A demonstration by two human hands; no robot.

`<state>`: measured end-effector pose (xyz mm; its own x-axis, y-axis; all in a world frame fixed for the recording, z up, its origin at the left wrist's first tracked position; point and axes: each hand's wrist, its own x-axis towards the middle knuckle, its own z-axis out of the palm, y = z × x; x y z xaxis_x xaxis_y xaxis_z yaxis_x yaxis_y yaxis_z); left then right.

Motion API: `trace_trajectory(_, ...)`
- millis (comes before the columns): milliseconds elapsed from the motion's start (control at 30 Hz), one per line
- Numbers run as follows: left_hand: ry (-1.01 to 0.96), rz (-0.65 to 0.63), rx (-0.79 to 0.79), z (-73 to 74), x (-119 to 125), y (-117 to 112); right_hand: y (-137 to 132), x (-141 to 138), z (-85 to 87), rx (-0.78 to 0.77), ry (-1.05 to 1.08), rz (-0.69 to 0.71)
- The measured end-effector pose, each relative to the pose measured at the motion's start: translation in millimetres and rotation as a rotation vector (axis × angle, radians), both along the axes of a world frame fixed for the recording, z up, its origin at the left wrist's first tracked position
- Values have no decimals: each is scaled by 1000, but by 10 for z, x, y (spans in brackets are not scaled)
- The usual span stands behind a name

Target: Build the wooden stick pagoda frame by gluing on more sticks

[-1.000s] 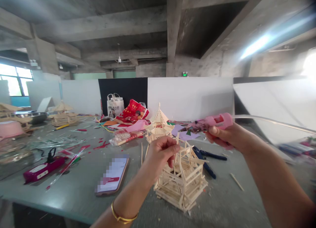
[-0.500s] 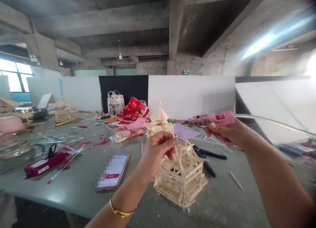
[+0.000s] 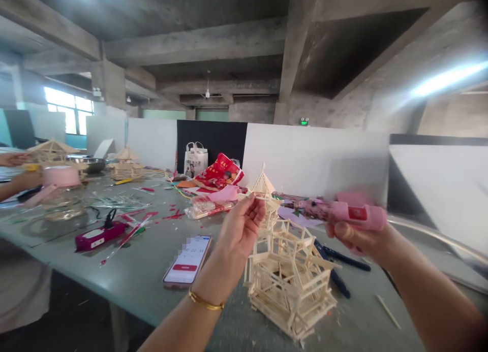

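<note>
My left hand (image 3: 244, 222) is closed in a pinch on a small pale wooden stick (image 3: 263, 196), partly hidden by the fingertips. In my right hand (image 3: 356, 237) is a pink hot glue gun (image 3: 343, 213), its nozzle pointing left toward the stick, a short gap apart. Below both hands stands an open wooden-stick building model (image 3: 292, 286) with railings and posts. Directly behind my left fingers rises a pointed stick roof (image 3: 263, 182) of a smaller model, its lower part partly covered.
Dark-blue-handled pliers (image 3: 345, 258) lie right of the model, a loose stick (image 3: 388, 311) nearer. Left are a phone (image 3: 186, 260), a purple power strip (image 3: 101, 236) and a glass jug with pink lid (image 3: 63, 189). A co-worker's hand (image 3: 23, 182) shows far left.
The view has turned left, bringing a co-worker's hands into sight. My left hand has lifted away from the large model and the stick has tipped from upright. The glue gun stays in my right hand.
</note>
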<state>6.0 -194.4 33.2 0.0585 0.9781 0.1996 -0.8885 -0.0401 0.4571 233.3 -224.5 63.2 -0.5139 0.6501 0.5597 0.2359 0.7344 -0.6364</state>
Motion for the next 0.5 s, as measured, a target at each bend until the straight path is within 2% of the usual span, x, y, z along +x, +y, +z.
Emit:
trace_trajectory(133,-61,-27,-56,-11,44,-28,-9,-72,-54,100,37,-58)
trace_trajectory(300,-115,-2,-137,-3,83,-80,-12,-65,-82,65,26,-82)
trace_trajectory(500,-138,-47,-122,-52,101,-128,35,3,-105,6,18,-143)
